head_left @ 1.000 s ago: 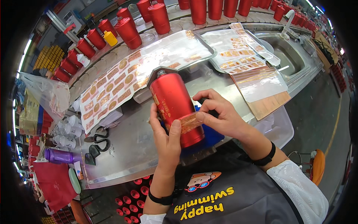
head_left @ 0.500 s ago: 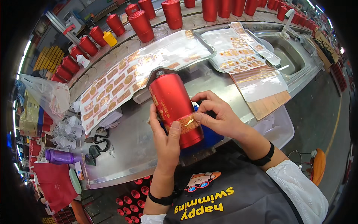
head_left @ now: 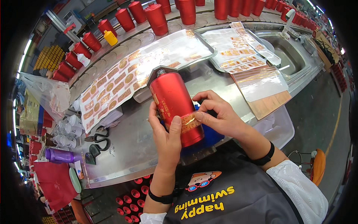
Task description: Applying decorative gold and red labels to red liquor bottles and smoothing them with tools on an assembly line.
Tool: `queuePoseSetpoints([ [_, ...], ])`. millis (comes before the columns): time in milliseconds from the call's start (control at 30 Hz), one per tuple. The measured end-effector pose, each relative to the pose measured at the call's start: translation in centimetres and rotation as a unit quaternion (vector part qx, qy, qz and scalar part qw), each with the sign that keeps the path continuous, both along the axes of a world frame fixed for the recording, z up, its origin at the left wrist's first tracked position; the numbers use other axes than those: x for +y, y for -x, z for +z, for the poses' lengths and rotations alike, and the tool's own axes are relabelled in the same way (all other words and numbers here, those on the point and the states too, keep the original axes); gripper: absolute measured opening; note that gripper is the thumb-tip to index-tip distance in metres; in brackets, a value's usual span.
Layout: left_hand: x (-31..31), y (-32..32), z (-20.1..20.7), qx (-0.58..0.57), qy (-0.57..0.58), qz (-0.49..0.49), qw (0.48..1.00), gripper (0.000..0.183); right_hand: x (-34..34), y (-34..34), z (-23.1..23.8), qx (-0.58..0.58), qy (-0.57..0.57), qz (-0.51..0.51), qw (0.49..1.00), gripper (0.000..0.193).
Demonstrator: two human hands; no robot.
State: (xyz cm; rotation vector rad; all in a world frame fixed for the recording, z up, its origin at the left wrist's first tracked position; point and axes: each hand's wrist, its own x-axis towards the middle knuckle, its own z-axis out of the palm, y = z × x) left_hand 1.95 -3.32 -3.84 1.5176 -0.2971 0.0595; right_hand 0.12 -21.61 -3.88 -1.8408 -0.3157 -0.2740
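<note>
A red metallic bottle (head_left: 172, 93) lies tilted in front of me, its narrow dark neck pointing away. My left hand (head_left: 167, 140) grips its lower left side, thumb on the front and fingers wrapped behind. Around the lower body runs a gold patterned decal strip (head_left: 189, 122), with more gold print on the left flank. At the right end of that strip, the thumb and forefinger of my right hand (head_left: 222, 115) pinch together on its edge. Beneath the bottle is a blue support (head_left: 212, 139), mostly hidden, and behind its neck a dark angled holder (head_left: 152, 76).
Sheets of gold decals (head_left: 123, 80) cover the far left of the steel table (head_left: 130, 156); more decal sheets (head_left: 238, 50) lie right, beside a wooden board (head_left: 270, 102). Scissors (head_left: 100, 140) rest at left. Red bottles (head_left: 156, 18) line the conveyor (head_left: 138, 41). A sink (head_left: 287, 56) is far right.
Along the conveyor, the red bottles have shifted to the right. My hands and the held bottle have barely moved; the right hand still pinches the decal strip's edge.
</note>
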Motion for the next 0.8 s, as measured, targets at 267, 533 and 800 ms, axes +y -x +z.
queuePoseSetpoints([
  [267, -0.5, -0.2, 0.3, -0.003, -0.035, 0.016, 0.999, 0.074, -0.1, 0.1, 0.1, 0.011, -0.01, 0.004, 1.0, 0.02],
  [533, -0.2, -0.4, -0.3, -0.013, -0.005, 0.009, 1.0, 0.081, -0.2, -0.1, -0.4, -0.012, 0.017, -0.002, 1.0, 0.021],
  [800, 1.0, 0.4, -0.6, -0.021, -0.027, -0.048, 0.998, 0.092, -0.3, 0.3, 0.7, -0.003, -0.008, 0.011, 1.0, 0.019],
])
